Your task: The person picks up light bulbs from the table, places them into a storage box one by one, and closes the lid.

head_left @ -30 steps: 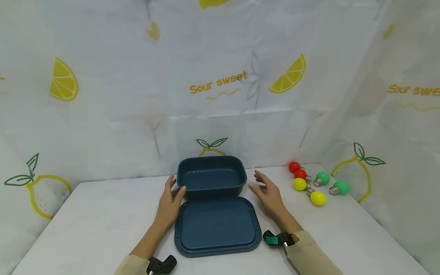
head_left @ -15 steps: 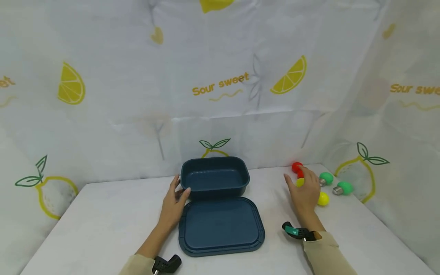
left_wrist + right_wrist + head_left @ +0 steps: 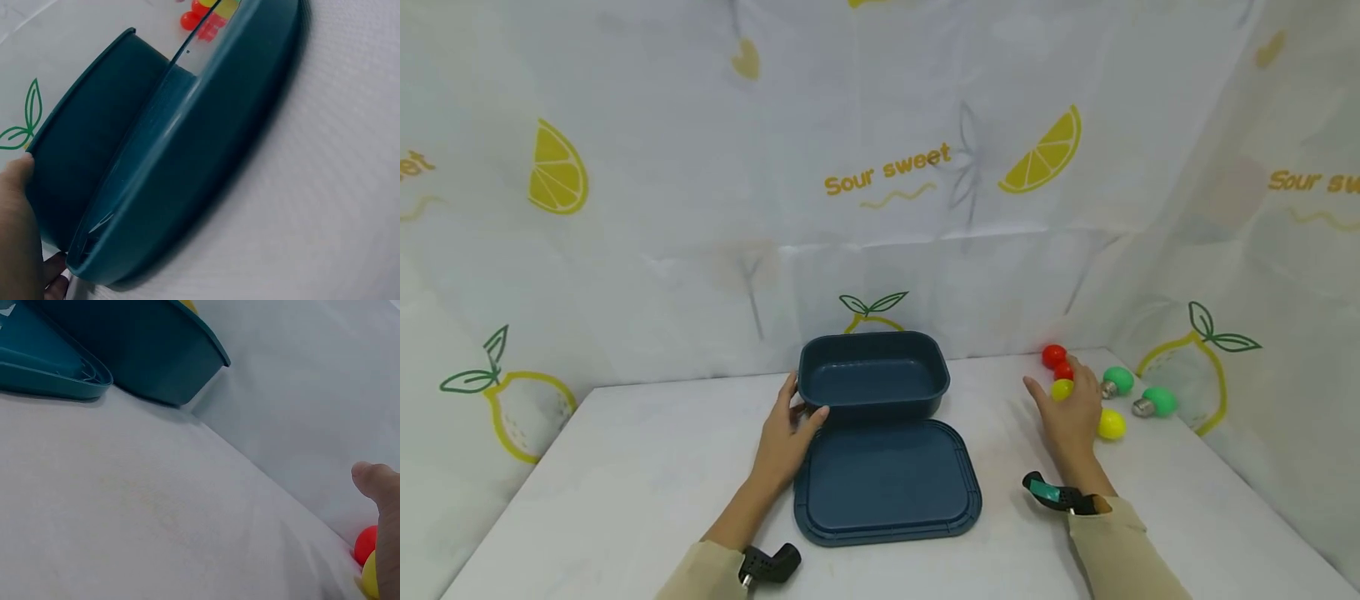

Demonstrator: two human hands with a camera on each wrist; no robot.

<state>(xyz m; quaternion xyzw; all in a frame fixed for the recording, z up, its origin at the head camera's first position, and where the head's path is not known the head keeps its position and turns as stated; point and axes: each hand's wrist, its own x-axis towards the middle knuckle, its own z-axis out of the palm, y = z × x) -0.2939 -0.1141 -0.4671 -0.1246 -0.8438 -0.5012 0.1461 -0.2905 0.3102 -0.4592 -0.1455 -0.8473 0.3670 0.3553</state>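
Observation:
A dark blue, lidless rectangular box (image 3: 880, 375) stands near the back edge of the table. Its flat lid (image 3: 887, 483) lies directly in front of it. My left hand (image 3: 782, 437) straddles the box's front left corner, the thumb along the front wall and the fingers at the side. Over on the right, my right hand (image 3: 1072, 417) reaches among small coloured light bulbs, thumb spread away from the fingers. A yellow bulb (image 3: 1062, 389) shows between thumb and fingers, with a red bulb (image 3: 1063, 371) just behind. The hand partly hides these bulbs.
Another red bulb (image 3: 1054, 356) lies at the back. Two green bulbs (image 3: 1118, 381) with metal screw bases and a second yellow bulb (image 3: 1111, 424) lie right of my right hand. A white sheet printed with lemons (image 3: 1037, 150) hangs behind the white table (image 3: 647, 475).
My right hand has moved right, from beside the box to the bulbs, and has stayed about there for the last half second. My left hand remains at the box's corner.

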